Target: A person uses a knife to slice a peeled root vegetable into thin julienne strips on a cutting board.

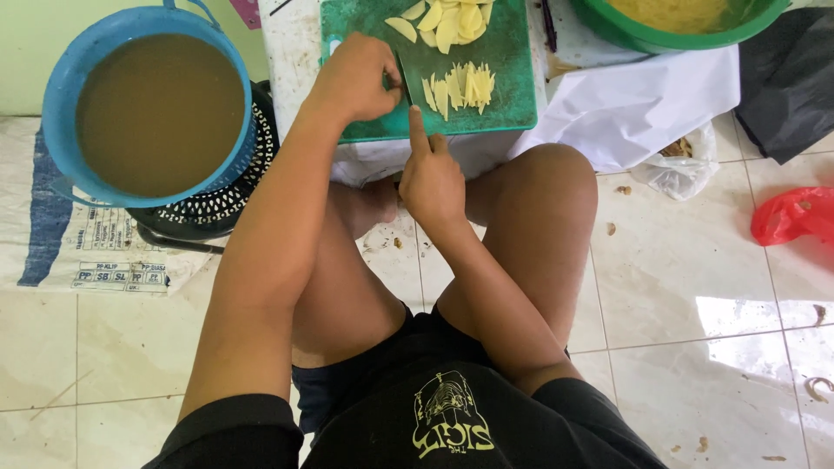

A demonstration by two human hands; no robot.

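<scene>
My left hand (356, 78) is fisted on the knife (403, 76); my right hand (430, 178) points one finger at the board's (512, 78) near edge. Cut strips (460, 87) lie at three o'clock of the blade, bucket (156, 108) crowding at nine.

woven plastic sack (95, 252): lies flat on the floor tiles at left, partly under the black perforated basket (217, 204); white with a blue stripe and blue printed label boxes. red plastic bag (795, 215): crumpled at right edge. clear plastic bag (682, 169): crumpled beside the white sheet (643, 100).
</scene>
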